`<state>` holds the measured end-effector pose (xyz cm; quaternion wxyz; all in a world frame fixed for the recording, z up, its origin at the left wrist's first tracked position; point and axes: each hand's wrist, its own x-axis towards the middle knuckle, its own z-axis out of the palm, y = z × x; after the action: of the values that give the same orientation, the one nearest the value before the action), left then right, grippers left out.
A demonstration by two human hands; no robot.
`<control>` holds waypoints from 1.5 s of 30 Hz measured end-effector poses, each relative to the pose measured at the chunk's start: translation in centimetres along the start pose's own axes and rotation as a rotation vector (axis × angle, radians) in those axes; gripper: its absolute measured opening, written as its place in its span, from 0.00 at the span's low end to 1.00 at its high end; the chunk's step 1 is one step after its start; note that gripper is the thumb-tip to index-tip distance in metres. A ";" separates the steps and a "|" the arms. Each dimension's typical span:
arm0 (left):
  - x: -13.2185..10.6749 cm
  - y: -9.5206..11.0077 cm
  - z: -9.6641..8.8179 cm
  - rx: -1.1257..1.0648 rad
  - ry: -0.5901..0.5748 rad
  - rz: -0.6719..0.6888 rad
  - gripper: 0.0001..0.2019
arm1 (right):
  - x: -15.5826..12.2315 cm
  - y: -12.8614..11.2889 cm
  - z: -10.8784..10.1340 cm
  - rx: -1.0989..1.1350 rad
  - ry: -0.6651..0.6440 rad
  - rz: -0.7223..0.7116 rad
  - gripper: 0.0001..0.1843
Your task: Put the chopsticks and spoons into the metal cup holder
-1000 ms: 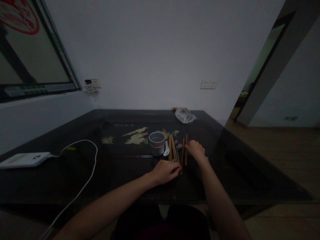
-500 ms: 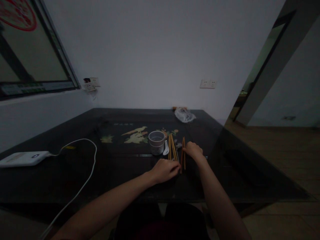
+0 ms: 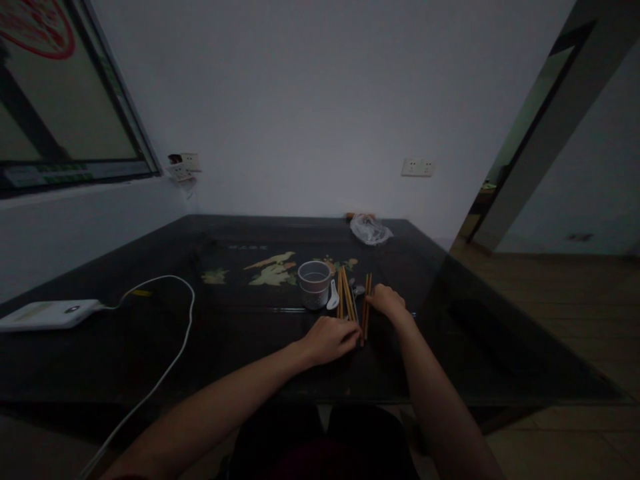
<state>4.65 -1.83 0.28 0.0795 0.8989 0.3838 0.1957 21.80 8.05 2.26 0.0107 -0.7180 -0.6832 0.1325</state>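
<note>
A pair of brown wooden chopsticks (image 3: 367, 319) lies lengthwise on the dark table, its two sticks close together. My right hand (image 3: 388, 300) is closed at their upper part, from the right side. Lower down, the fingers of my left hand (image 3: 331, 340) are closed at the near end of the left stick. Just left of this pair lie several lighter chopsticks (image 3: 347, 293), partly hidden by my left hand. Among them is a metal spoon (image 3: 358, 291). A white soup spoon (image 3: 333, 297) rests against a grey cup (image 3: 314, 293), which stands upright.
The dark table (image 3: 240, 347) has a bird and flower pattern. A crumpled clear plastic bag (image 3: 370, 230) lies at the back by the wall. At the left is a white power bank (image 3: 50, 315) with a white cable (image 3: 186, 340) running toward the near edge.
The right stick of the brown pair has swung left at its near end, so the two sticks now lie closer together. Both hands have stayed nearly in place.
</note>
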 end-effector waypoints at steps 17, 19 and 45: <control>0.0 0.2 -0.1 0.021 -0.019 -0.012 0.09 | -1.0 -0.6 -0.2 -0.028 0.005 -0.001 0.26; 0.0 0.2 -0.2 0.017 -0.015 -0.008 0.09 | -1.1 -0.7 -0.1 -0.036 0.018 0.000 0.27; 0.0 0.2 -0.2 0.019 -0.029 0.001 0.08 | -0.5 -0.9 0.2 -0.065 0.031 0.050 0.22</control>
<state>4.69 -1.97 0.51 0.0762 0.9027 0.3839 0.1787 20.91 7.59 2.35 -0.0051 -0.7369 -0.6686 0.0993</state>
